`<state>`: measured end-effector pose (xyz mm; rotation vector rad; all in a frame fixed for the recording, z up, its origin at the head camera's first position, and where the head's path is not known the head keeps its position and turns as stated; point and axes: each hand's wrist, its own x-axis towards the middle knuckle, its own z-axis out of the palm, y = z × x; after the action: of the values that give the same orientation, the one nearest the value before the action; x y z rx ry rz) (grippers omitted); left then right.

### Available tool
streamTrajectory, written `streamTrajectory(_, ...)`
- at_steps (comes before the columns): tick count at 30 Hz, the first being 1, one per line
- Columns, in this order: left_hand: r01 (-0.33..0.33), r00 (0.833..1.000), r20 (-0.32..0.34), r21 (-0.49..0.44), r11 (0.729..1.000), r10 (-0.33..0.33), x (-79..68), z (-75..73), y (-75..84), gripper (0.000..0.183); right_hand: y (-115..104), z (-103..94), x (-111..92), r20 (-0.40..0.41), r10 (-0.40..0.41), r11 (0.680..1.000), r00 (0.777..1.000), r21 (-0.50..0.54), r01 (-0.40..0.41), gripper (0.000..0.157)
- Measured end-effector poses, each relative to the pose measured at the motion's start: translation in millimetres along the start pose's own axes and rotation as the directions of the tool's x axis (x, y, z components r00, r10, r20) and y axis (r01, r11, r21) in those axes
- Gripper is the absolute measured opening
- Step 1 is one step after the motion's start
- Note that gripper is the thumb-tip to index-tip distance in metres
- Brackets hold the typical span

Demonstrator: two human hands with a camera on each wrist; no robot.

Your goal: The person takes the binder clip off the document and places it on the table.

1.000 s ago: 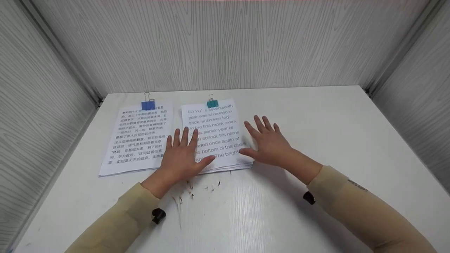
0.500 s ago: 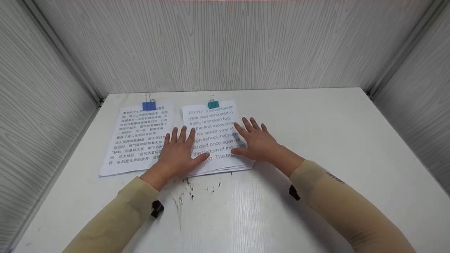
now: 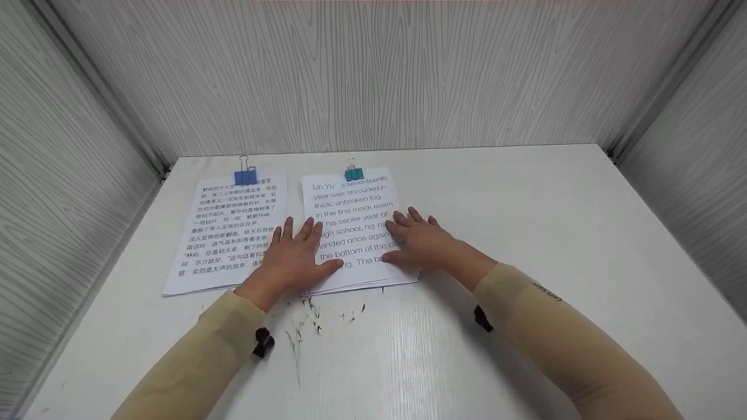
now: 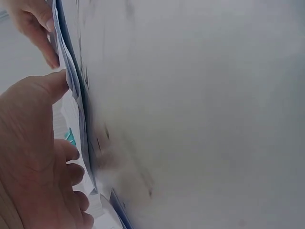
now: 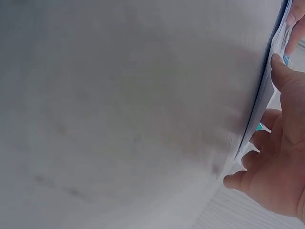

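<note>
A stack of paper with large English print point(image 3: 356, 216) lies on the white table, a teal binder clip point(image 3: 353, 174) at its top edge. My left hand point(image 3: 292, 259) rests along the stack's left side, fingers spread and pointing away from me, thumb over the lower sheets. On the right side my right hand point(image 3: 423, 242) touches the stack with extended fingers and thumb on the print. In the left wrist view the left thumb point(image 4: 58, 86) meets the paper's near edge. Further left lies a second stack with Chinese print point(image 3: 227, 233), held by a blue binder clip point(image 3: 245, 177); my left fingers overlap its right edge.
The white table point(image 3: 543, 233) extends to the right of the stacks. Dark marks point(image 3: 315, 318) streak its surface in front of them. Wood-grain panels point(image 3: 373, 76) enclose the back and both sides.
My right hand has moved left from beside the English stack onto its right edge. The left hand has shifted slightly left and lower. Both hands stay spread.
</note>
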<state>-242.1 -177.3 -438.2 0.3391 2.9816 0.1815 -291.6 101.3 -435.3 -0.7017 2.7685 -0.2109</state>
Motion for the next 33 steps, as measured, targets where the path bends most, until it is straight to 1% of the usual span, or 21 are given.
streamTrajectory(6, -0.01, 0.999, 0.035, 0.001, 1.0, 0.01, -0.3, -1.8, -1.0, 0.094, -1, -0.2, 0, 0.005, 0.015, 1.0, 1.0, 0.027, -0.015, 0.088)
streamTrajectory(15, -0.052, 0.998, 0.043, 0.014, 0.999, 0.051, 1.0, -2.9, 2.8, 0.094, 3, -0.4, -2, 0.02, -0.003, 1.0, 1.0, 0.031, 0.002, 0.088)
streamTrajectory(21, -0.094, 0.994, 0.065, 0.025, 0.995, 0.093, 0.8, -3.7, 12.3, 0.096, 6, -4.1, -11, 0.038, -0.024, 1.0, 0.999, 0.007, 0.024, 0.088)
streamTrajectory(27, -0.141, 0.988, 0.063, 0.024, 0.99, 0.139, -1.1, -5.2, 24.0, 0.095, 13, -6.6, -22, 0.041, -0.034, 0.999, 0.999, -0.027, 0.035, 0.091)
streamTrajectory(33, -0.185, 0.981, 0.069, 0.052, 0.981, 0.182, -4.2, -3.8, 36.0, 0.098, 23, -6.4, -37, 0.052, -0.072, 0.997, 0.996, -0.035, 0.074, 0.091)
